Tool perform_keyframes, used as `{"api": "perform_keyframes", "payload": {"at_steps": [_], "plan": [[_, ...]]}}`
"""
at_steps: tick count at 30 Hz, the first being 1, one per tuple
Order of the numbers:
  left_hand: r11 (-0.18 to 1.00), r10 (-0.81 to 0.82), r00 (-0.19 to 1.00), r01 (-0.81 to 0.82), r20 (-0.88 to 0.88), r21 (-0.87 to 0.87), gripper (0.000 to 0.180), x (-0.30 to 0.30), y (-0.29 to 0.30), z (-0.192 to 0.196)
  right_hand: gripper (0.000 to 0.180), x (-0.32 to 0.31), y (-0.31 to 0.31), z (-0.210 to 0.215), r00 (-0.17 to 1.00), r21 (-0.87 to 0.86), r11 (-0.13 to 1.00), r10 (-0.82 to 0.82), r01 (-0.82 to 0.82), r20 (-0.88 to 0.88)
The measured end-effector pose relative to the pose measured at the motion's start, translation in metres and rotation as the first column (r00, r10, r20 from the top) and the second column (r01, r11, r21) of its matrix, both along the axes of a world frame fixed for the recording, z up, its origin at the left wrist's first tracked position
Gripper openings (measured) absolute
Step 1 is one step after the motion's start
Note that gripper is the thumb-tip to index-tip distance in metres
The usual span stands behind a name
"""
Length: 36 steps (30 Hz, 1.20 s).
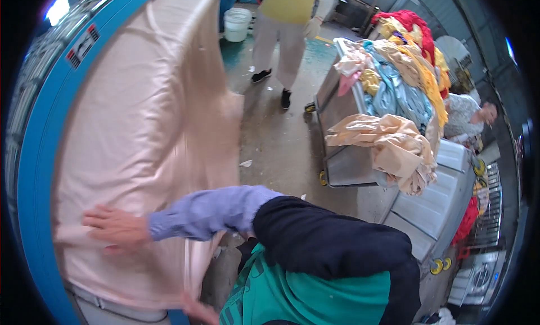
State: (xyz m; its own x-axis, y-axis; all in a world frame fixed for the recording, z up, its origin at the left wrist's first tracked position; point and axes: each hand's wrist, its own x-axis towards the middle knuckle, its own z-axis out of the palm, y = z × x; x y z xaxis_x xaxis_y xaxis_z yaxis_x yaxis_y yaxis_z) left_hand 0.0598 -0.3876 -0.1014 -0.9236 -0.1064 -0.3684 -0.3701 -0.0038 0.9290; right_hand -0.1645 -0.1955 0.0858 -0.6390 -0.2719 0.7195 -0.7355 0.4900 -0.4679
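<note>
A large pale pink satin cloth (121, 134) lies spread over a long surface beside a blue machine frame (35, 173). Its right side hangs down in folds toward the floor. My right hand (116, 228) reaches across from a lavender cuff and rests flat on the near part of the cloth, fingers apart. Low in the picture, my left hand (199, 312) is beside the cloth's near hanging edge. Motion smears it, and its fingers cannot be made out clearly.
A grey wheeled bin (351, 162) heaped with coloured cloths (396, 91) stands at right, next to another grey bin (430, 195). Ahead, a person in yellow (288, 4) stands near a white bucket (237, 25). Another person (467, 116) is beyond the bins.
</note>
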Motion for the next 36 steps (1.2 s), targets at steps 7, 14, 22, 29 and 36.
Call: {"api": "perform_keyframes", "payload": {"at_steps": [7,14,22,29,36], "plan": [[0.857,0.027,0.933,-0.206,-0.358,-0.472,0.032,-0.044,0.038,0.105,0.033,0.201,0.276,-0.078,0.668,0.103,0.78,-0.589,0.618,0.455],[0.861,-0.24,0.787,-0.099,-0.568,-0.5,0.03,-0.109,0.167,0.17,0.028,0.394,0.44,-0.07,0.179,0.198,0.284,-0.888,0.938,0.422],[0.493,-0.867,0.433,0.82,-0.248,-0.291,0.025,-0.019,0.441,0.134,0.029,0.57,0.605,-0.009,-0.112,-0.043,-0.158,-0.842,0.986,0.528],[0.289,-0.956,0.243,0.875,-0.162,-0.389,0.029,0.053,0.546,0.142,0.026,0.703,0.744,0.044,-0.243,-0.221,-0.308,-0.929,0.925,0.278],[0.35,-0.935,0.324,0.774,-0.145,-0.528,0.029,0.062,0.565,0.16,0.035,0.751,0.844,0.061,-0.547,-0.159,-0.572,-0.819,0.805,0.174]]}}
